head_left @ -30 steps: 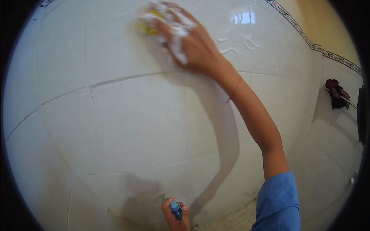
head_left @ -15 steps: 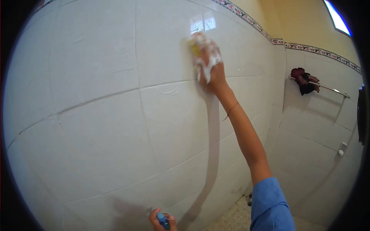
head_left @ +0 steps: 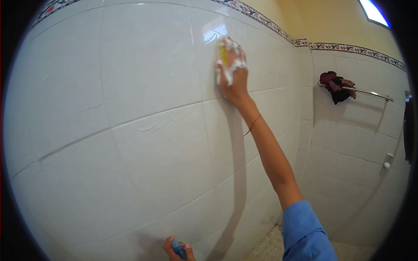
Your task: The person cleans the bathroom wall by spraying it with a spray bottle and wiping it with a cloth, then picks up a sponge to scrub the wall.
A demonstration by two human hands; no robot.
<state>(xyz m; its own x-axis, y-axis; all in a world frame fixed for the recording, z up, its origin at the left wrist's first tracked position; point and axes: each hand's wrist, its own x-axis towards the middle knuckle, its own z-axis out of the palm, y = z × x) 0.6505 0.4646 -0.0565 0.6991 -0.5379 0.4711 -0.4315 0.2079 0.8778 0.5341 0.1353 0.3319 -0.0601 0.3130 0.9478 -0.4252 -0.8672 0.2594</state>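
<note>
My right hand, covered in white foam, presses a yellow sponge against the white tiled wall, just below a bright reflection. A thin bracelet circles that wrist. At the bottom edge my left hand is wrapped round a small blue bottle with its cap end up; the bottle's lower part is out of view. Faint wet streaks show on the tiles left of my right hand.
On the right wall a metal towel bar carries a dark red and black cloth. Below it is a small white fixture. A patterned border runs along the tiles. Patterned floor shows at the bottom.
The view has turned right, bringing in more of the towel bar and a window. My right hand has moved with the sponge rightward along the wall. My left hand still holds the bottle.
</note>
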